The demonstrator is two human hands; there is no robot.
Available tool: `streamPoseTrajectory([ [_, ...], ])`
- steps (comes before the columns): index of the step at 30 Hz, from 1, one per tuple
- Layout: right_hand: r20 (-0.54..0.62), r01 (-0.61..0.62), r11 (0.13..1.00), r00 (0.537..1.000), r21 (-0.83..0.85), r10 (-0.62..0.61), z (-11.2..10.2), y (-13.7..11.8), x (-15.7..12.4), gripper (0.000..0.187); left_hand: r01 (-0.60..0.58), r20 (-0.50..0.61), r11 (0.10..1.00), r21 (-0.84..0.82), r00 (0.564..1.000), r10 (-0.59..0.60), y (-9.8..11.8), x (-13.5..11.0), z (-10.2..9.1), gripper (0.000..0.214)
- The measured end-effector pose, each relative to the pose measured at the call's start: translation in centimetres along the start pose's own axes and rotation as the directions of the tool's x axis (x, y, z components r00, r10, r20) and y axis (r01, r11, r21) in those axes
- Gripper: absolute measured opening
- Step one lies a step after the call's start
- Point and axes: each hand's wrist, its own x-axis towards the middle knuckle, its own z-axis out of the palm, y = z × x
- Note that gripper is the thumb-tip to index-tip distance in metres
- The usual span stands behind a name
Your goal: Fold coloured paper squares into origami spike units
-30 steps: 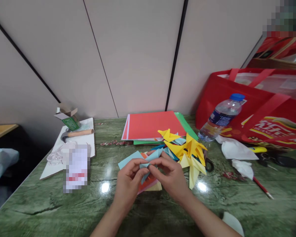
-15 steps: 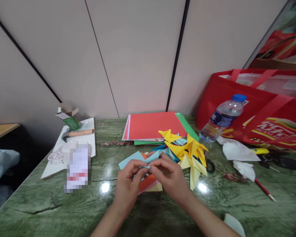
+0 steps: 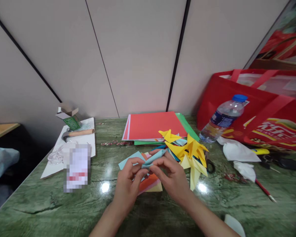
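Note:
Between both hands is a light blue folded paper (image 3: 153, 158), held up over the table. My left hand (image 3: 131, 176) pinches its near left end between thumb and fingers. On the other side, my right hand (image 3: 168, 171) grips it, thumb and fingertips close to the left ones. Beneath the hands lie loose sheets of coloured paper, among them an orange sheet (image 3: 149, 183) and a light blue sheet (image 3: 131, 159). Just right of my right hand sits a pile of yellow folded paper pieces (image 3: 191, 148), with blue ones under them. The lower side of the held paper is hidden by my fingers.
A stack of red paper (image 3: 155, 125) lies at the back. To the right stand a water bottle (image 3: 222, 118) and a red bag (image 3: 266, 108); a paintbrush (image 3: 265, 190) lies nearer. At left, a hammer (image 3: 80, 132) and a small green box (image 3: 72, 122) rest on a white board (image 3: 56, 169).
The light blue folded paper has tilted and shows more of its face between my fingers. Both hands have shifted only slightly.

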Motion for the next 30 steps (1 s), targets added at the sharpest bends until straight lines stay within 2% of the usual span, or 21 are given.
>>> streamPoseTrajectory([
  [5, -0.044, 0.118, 0.989, 0.992, -0.087, -0.122, 0.1, -0.5, -0.2, 0.005, -0.189, -0.039, 0.956, 0.224, 0.979, 0.202, -1.0, -0.1, -0.4, 0.010],
  [9, -0.060, 0.120, 0.991, 0.991, -0.063, -0.124, 0.5, -0.7, -0.5, 0.005, -0.276, -0.102, 0.866, 0.416, 0.932, 0.346, -1.1, -0.1, -0.4, 0.010],
  [12, -0.122, 0.026, 0.997, 0.992, 0.074, -0.017, 1.0, -0.4, -0.7, 0.009, -0.346, -0.116, 0.777, 0.526, 0.876, 0.469, -0.9, -0.1, -0.5, 0.009],
  [15, -0.247, -0.056, 0.977, 0.963, 0.206, 0.107, 1.2, 0.0, -0.5, 0.014, -0.418, -0.076, 0.675, 0.608, 0.815, 0.574, -0.7, 0.0, -0.7, 0.010],
  [18, -0.251, -0.127, 0.945, 0.945, 0.303, 0.207, 1.2, 0.3, -0.2, 0.019, -0.451, -0.048, 0.624, 0.638, 0.786, 0.617, -0.6, -0.1, -0.7, 0.011],
  [22, -0.130, -0.242, 0.901, 0.943, 0.360, 0.305, 1.1, 0.3, 0.0, 0.020, -0.445, -0.051, 0.642, 0.624, 0.797, 0.602, -0.8, -0.1, -0.7, 0.009],
  [30, -0.054, -0.268, 0.878, 0.948, 0.397, 0.314, 0.8, 0.5, 0.3, 0.019, -0.386, -0.072, 0.757, 0.527, 0.868, 0.492, -0.9, -0.3, -0.8, 0.014],
])
